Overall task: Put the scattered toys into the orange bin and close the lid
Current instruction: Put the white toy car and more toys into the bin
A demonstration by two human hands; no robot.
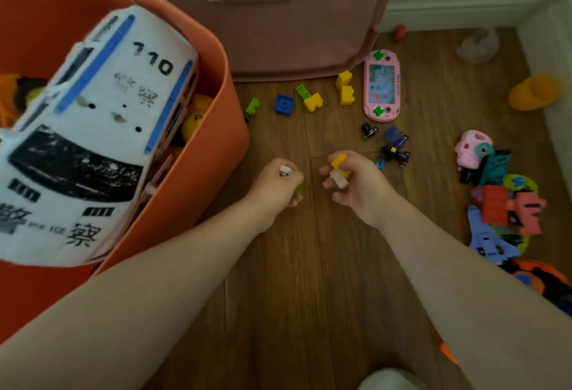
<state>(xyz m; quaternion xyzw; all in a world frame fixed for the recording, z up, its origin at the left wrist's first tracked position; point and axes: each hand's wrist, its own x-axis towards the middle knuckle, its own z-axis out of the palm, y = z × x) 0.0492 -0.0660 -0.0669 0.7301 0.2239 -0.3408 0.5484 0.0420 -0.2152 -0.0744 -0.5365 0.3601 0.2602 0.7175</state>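
Wood floor (pixel 309 281) bare btwn orange bin (pixel 198 173) (lid off) & toys; L hand (pixel 275 185), R hand (pixel 359 185) grip bricks.

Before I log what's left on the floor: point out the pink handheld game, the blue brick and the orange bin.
pink handheld game (pixel 381 85): head view, on its screen.
blue brick (pixel 284 104): head view, on its top face.
orange bin (pixel 213 154): head view, on its outer side wall.

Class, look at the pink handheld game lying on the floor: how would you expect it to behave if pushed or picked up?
The pink game lies flat on the wood floor, so it would likely slide, not roll. Its hard plastic shell looks stiff and probably light. Its rounded, glossy edges might be a little slippery to pinch.
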